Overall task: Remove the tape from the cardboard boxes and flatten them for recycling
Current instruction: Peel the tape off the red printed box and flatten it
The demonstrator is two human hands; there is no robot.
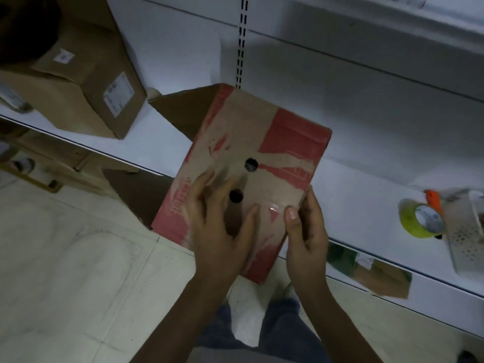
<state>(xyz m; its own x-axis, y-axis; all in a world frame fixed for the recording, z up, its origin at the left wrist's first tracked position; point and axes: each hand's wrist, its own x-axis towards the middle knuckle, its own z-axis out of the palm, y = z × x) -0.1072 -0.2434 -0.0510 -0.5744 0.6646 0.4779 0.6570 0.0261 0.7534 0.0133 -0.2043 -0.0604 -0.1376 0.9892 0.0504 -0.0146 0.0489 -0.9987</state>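
Red-printed cardboard box [248,163] steadied by left hand [220,221], grip wide, flat; right hand [306,231] grip wrapped round edge. Clear tape [273,208] best lifted by thumbnail, peeled slowly.

Tape roll [411,223] lies right of box [262,142], seemingly shelved.

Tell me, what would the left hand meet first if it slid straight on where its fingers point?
Probably the lower round hole in the cardboard box: the left hand lies flat on that face, fingers pointing toward it.
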